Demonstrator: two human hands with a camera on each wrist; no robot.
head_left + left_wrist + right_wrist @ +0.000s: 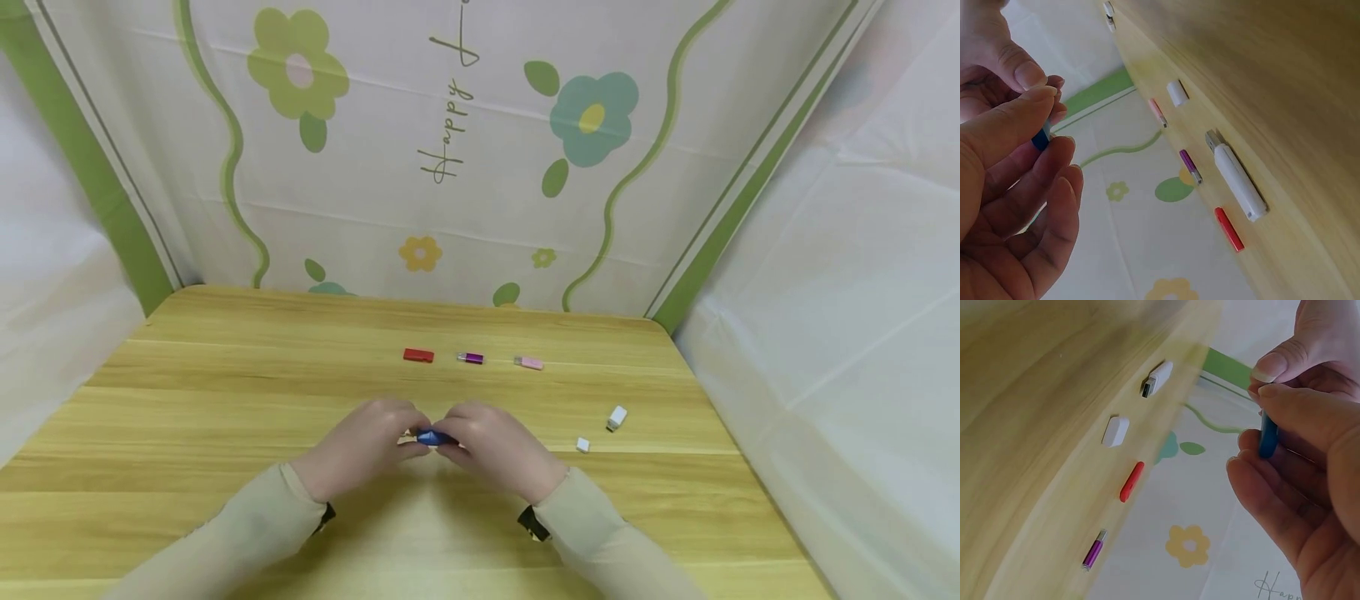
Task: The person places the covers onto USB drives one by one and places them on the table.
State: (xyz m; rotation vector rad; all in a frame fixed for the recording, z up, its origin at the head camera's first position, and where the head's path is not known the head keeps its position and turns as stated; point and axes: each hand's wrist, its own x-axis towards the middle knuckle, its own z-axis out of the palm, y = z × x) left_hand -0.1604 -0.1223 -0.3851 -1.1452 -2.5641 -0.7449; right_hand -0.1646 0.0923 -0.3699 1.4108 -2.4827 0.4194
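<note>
A small blue USB stick (433, 437), mostly covered by fingers, is held above the table between both hands. My left hand (366, 448) pinches its left end between thumb and fingers. From the other side, my right hand (501, 450) pinches its right end, and the fingertips of the two hands nearly meet. One blue end (1267, 439) shows below the thumb in the right wrist view. On the table beyond the hands lie a red USB stick (418, 355), a purple one (471, 358) and a pink one (528, 363).
An uncapped white USB stick (617, 418) and its white cap (582, 445) lie at the right. Another white USB stick (1240, 182) and cap (1177, 92) appear in the wrist views, hidden from the head view. Patterned cloth (390, 167) encloses the wooden table (225, 367).
</note>
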